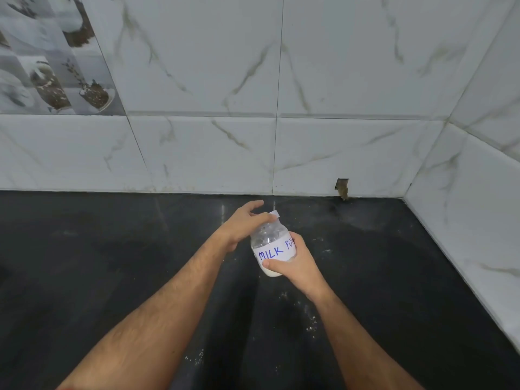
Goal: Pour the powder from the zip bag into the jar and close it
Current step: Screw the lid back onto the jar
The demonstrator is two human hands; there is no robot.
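So, looks like the pouring's done and it's down to capping the jar.

Nearest, both forearms reach out over the black table [112, 277], which has a few white powder specks on it. The right hand [295, 266] has its fingers wrapped round the clear plastic jar [271, 249], the one with the handwritten "MILK PO…" label, held tilted just above the table. White powder sits in the bottom; most of the jar is empty. The left hand [244, 223] is curled over the jar's top, gripping what I'd guess is the lid [274, 213], only a white sliver shows. Can't tell if it's tight yet. No zip bag in view. Marble wall tiles [337, 80] behind.
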